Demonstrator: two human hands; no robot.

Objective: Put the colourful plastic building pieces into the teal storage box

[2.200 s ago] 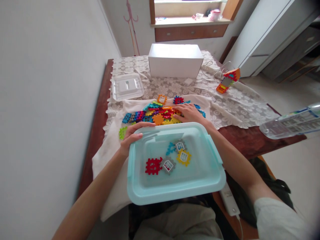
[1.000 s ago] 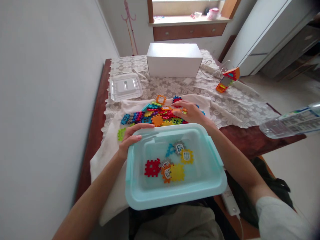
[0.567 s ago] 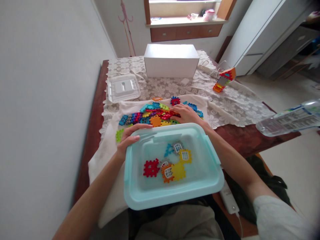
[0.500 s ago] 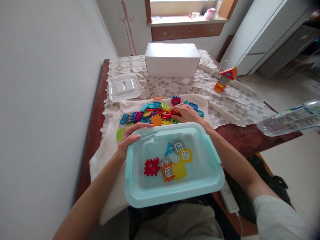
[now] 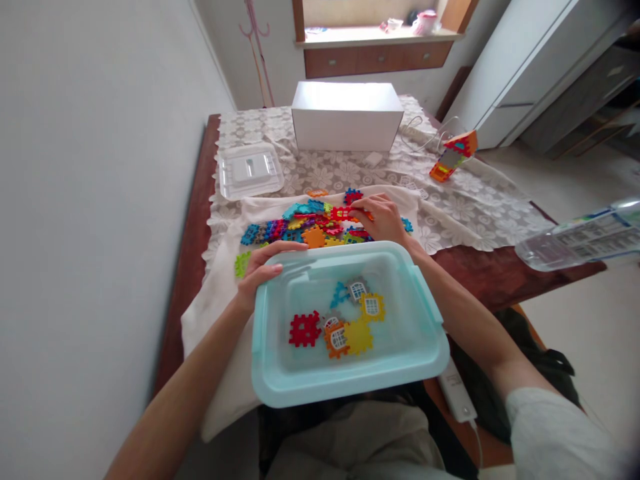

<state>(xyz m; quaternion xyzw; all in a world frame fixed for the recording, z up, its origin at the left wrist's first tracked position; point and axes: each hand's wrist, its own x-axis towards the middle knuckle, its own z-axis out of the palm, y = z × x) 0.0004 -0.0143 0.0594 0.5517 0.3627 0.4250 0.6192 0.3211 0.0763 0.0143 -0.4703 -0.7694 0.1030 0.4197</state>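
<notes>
My left hand (image 5: 260, 270) is closed on the far left corner of a light-blue plastic box (image 5: 417, 353), which tilts toward me over the table's front edge. Inside lie several interlocking building pieces, among them a red one (image 5: 305, 329), a yellow one (image 5: 359, 337) and an orange one with a white window (image 5: 337, 339). Beyond the box, my right hand (image 5: 383, 217) pinches a red building piece with window bars (image 5: 342, 213). It is above a pile of mixed-colour pieces, where an orange piece (image 5: 314, 237) lies near the front.
A clear lid (image 5: 251, 171) lies at the back left, and a white box (image 5: 347, 123) stands at the far side. To the right are a small built house (image 5: 453, 157) and a clear plastic bottle (image 5: 580, 237). A white cloth (image 5: 220, 333) lies under the pile.
My right hand has lifted slightly to the right, and a red window piece now shows in its fingers. My left hand keeps its hold on the box.
</notes>
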